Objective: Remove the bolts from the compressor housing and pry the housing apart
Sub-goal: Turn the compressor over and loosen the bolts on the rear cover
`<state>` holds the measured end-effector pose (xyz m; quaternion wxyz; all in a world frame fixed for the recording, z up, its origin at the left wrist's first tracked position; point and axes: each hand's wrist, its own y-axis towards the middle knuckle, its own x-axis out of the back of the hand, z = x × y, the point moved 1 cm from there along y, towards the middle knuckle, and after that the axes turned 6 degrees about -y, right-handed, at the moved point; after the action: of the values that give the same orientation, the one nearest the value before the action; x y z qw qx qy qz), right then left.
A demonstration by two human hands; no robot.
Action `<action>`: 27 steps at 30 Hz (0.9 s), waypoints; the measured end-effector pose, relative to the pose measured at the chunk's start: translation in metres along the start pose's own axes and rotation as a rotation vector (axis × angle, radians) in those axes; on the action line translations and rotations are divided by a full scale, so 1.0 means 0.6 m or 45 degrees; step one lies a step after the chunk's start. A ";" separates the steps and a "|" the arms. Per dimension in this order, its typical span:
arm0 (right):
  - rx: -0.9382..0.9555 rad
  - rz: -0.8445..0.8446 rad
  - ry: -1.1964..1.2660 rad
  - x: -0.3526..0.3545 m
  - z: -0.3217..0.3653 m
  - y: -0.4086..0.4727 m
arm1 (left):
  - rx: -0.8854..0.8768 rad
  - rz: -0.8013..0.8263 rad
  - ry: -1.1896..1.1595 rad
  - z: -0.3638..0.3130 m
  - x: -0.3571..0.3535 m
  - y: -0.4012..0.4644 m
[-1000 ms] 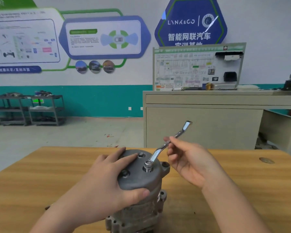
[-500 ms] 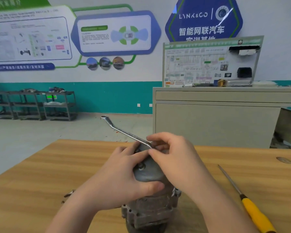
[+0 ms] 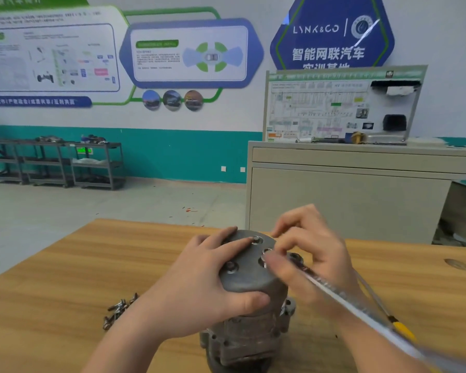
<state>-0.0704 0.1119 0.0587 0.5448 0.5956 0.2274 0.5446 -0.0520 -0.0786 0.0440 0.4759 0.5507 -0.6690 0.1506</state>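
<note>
A grey metal compressor housing (image 3: 249,281) stands upright on the wooden table (image 3: 65,278), bolt heads showing on its round top. My left hand (image 3: 199,286) grips the top from the left, thumb on the near side. My right hand (image 3: 311,251) holds a silver wrench (image 3: 342,294) near its ring end, which sits on a bolt (image 3: 267,253) at the top's right side. The wrench handle is motion-blurred and points toward the lower right. Another bolt (image 3: 256,239) stands at the far edge and one more bolt (image 3: 230,266) at the left.
Loose removed bolts (image 3: 119,310) lie on the table left of my left arm. A yellow-handled screwdriver (image 3: 398,325) lies on the table at the right, partly behind the wrench. A beige cabinet (image 3: 347,195) stands beyond the table's far edge.
The wrench has swung round on the bolt, from pointing up-right, to up-left, to lower right now. My left hand has kept its hold on the housing.
</note>
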 end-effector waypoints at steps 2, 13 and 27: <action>-0.097 -0.303 0.092 -0.012 -0.024 -0.017 | 0.023 -0.002 -0.001 -0.001 -0.001 0.000; -1.204 0.023 0.461 -0.033 -0.060 0.000 | 0.028 0.035 0.021 -0.025 -0.007 0.015; -0.144 0.182 -0.116 -0.013 0.013 0.003 | -0.204 0.061 0.233 -0.030 -0.004 0.010</action>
<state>-0.0661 0.1014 0.0585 0.5472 0.6028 0.1282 0.5664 -0.0490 -0.0624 0.0531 0.5736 0.4788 -0.6457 0.1577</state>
